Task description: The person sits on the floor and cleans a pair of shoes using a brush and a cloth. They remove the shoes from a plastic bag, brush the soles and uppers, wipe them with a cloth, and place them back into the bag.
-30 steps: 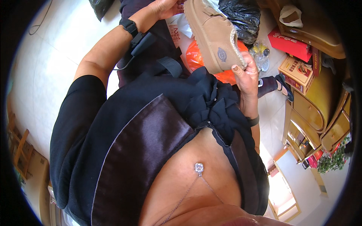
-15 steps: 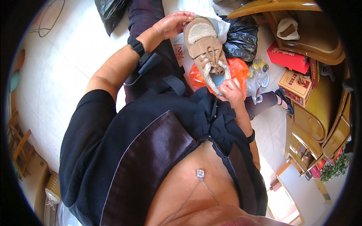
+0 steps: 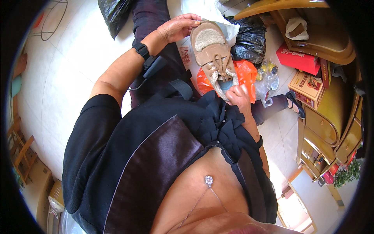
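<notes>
Between my two hands is a tan lace-up shoe [image 3: 213, 54] with cream fleece on the toe and round the collar. Its toe points away from me, its opening toward me, and a light blue insole shows inside. My left hand [image 3: 180, 28] pinches the toe end with thumb and fingers. At the heel, my right hand [image 3: 238, 97] is closed on the collar, fingers partly inside the opening. An orange plastic bag [image 3: 247, 74] lies behind and under the shoe. A white plastic bag [image 3: 228, 29] is just beyond the toe.
A black plastic bag [image 3: 249, 41] sits right of the shoe, with clear plastic packaging [image 3: 267, 80] nearer. Farther right are a red box [image 3: 298, 58], a tan printed carton [image 3: 306, 87] and wooden furniture [image 3: 317, 124]. Another black bag [image 3: 113, 15] lies at the far left.
The shoe's toe has dipped slightly toward me, and the shoe looks a little foreshortened. Both hands keep their hold; my right fingers have shifted slightly at the collar.
</notes>
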Demonstrator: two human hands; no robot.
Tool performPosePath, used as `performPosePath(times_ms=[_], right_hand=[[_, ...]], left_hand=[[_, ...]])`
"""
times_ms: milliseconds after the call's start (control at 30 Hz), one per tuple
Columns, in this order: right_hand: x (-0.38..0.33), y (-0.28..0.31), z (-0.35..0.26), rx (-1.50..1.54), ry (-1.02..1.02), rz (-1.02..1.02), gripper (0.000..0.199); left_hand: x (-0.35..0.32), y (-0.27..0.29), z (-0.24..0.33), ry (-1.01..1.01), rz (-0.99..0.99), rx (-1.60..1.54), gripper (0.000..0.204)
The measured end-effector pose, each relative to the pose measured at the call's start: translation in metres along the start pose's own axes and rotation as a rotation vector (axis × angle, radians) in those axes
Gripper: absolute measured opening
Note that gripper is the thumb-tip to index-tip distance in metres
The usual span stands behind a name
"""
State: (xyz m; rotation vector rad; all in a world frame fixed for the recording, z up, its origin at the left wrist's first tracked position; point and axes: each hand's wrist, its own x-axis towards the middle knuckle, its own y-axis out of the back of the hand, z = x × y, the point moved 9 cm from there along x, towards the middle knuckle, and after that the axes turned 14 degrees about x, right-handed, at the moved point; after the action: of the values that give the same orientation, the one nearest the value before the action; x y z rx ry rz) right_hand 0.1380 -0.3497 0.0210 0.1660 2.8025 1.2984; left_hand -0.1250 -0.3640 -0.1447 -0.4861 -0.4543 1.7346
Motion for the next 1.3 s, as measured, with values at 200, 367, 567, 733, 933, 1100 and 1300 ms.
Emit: performPosePath(times_ms=[200,367,567,733,933,1100,1300], right_hand=[[-0.003,0.0,0.007,-0.007,-0.022,0.002,0.028],[-0.007,-0.002,0.012,0.019,-0.034,0.027,0.028],[-0.011,-0.005,0.025,0.048,-0.031,0.027,0.026],[-0.013,-0.005,0.034,0.094,0.009,0.025,0.024],[-0.015,0.0,0.044,0.155,-0.008,0.011,0.023],[-0.016,0.002,0.05,0.27,-0.073,0.02,0.023],[-0.016,0.003,0.052,0.343,-0.106,0.035,0.023]], left_hand=[[0.0,-0.006,0.005,-0.024,-0.046,-0.03,0.021],[-0.002,-0.009,0.007,-0.021,-0.051,-0.018,0.021],[-0.003,-0.013,0.01,-0.003,-0.027,0.004,0.023],[-0.004,-0.015,0.014,-0.012,-0.046,-0.015,0.024],[-0.005,-0.014,0.015,-0.007,-0.059,-0.037,0.029],[-0.009,-0.015,0.015,-0.014,-0.066,0.0,0.03],[-0.016,-0.016,0.018,-0.031,-0.116,-0.021,0.032]])
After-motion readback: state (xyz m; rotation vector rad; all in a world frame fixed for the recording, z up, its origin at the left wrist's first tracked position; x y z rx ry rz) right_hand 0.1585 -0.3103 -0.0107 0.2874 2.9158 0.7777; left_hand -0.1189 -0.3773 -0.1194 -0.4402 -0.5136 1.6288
